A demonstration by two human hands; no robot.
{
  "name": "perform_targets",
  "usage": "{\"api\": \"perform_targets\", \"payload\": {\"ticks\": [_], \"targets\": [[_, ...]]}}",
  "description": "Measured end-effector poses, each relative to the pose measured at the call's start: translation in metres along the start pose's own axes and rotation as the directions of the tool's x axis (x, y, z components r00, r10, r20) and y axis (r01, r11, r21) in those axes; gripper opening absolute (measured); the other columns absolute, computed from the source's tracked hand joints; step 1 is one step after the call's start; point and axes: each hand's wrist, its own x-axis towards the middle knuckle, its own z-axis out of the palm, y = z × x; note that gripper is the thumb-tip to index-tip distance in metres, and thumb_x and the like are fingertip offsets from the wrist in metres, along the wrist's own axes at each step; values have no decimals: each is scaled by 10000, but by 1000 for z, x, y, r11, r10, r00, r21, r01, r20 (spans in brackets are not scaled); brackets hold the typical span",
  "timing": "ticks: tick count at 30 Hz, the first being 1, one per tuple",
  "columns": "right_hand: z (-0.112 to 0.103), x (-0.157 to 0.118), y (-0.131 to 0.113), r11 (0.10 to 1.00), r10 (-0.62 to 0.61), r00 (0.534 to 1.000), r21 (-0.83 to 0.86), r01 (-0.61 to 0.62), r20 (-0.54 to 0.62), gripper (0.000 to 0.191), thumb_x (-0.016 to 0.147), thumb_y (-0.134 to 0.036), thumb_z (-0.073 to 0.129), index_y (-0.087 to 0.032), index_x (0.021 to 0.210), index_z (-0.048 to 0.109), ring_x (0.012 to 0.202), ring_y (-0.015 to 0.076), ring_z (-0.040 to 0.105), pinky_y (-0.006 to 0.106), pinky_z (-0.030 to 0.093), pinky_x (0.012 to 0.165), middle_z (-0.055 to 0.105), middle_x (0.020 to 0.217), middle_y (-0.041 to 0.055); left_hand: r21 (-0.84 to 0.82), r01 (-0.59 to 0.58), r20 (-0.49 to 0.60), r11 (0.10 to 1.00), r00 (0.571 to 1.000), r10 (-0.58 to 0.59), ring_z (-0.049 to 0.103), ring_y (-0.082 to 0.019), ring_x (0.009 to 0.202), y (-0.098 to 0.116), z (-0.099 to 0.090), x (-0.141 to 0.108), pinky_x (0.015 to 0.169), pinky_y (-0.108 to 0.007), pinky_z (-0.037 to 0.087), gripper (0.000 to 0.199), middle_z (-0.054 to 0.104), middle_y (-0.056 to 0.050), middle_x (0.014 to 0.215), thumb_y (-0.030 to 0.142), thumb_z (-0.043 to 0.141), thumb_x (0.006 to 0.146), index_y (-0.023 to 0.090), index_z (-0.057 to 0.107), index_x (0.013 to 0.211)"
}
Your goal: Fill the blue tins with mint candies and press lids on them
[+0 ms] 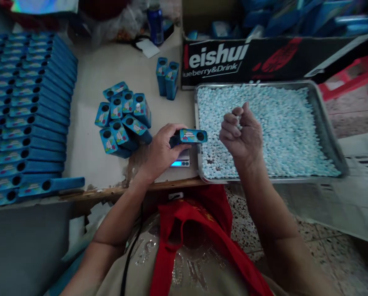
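My left hand [167, 150] grips a small blue candy box [190, 136] with a round dark hole in its top, held near the tray's left edge. Under it a digital scale [181, 163] with a lit blue display is partly hidden. My right hand [241, 129] is closed, palm up, around a few pale candies [238, 123], most of them covered by the fingers. It hovers over a metal tray [333, 139] spread with many small white and light-blue candies [279, 131].
Rows of blue boxes [32, 119] fill the left of the table. A loose cluster of boxes [122, 117] stands nearer the middle, with two more boxes [167, 78] behind. A black carton [248, 57] borders the tray's far side; a blue can [155, 25] stands at the back.
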Motion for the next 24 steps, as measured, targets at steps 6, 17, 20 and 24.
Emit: {"api": "perform_targets", "payload": {"ticks": [6, 17, 20, 24], "targets": [[39, 10, -20, 934, -340, 910, 29, 357, -236, 639, 1059, -891, 340, -323, 922, 601, 644, 194, 451, 358, 405, 582, 501, 813, 17, 82, -83, -23, 993, 996, 86, 769, -227, 1048, 32, 20, 27, 980, -373, 636, 443, 799, -43, 1188, 232, 958, 880, 249, 735, 1262], [29, -3, -18, 918, -340, 887, 97, 386, -313, 475, 1102, -715, 545, -298, 922, 682, 684, 164, 572, 315, 495, 620, 496, 732, -18, 83, -52, -12, 995, 998, 54, 777, -242, 1032, 50, 45, 33, 988, -398, 648, 431, 809, -48, 1169, 250, 972, 867, 255, 745, 1233], [32, -5, -25, 904, -311, 887, 181, 387, -341, 493, 1093, -721, 555, -291, 873, 656, 694, 162, 598, 310, 531, 640, 537, 735, -14, 50, -60, -27, 997, 998, 62, 778, -245, 1040, 50, 48, 34, 992, -405, 651, 437, 806, -51, 1166, 244, 981, 856, 257, 750, 1227], [24, -5, -32, 843, -293, 873, 326, 428, -389, 527, 1064, -747, 574, -285, 815, 625, 662, 156, 565, 314, 534, 643, 580, 749, -10, -43, -19, -63, 999, 998, 17, 775, -227, 1064, 37, 41, 28, 1000, -377, 650, 415, 797, -41, 1182, 238, 956, 875, 263, 743, 1231]]}}
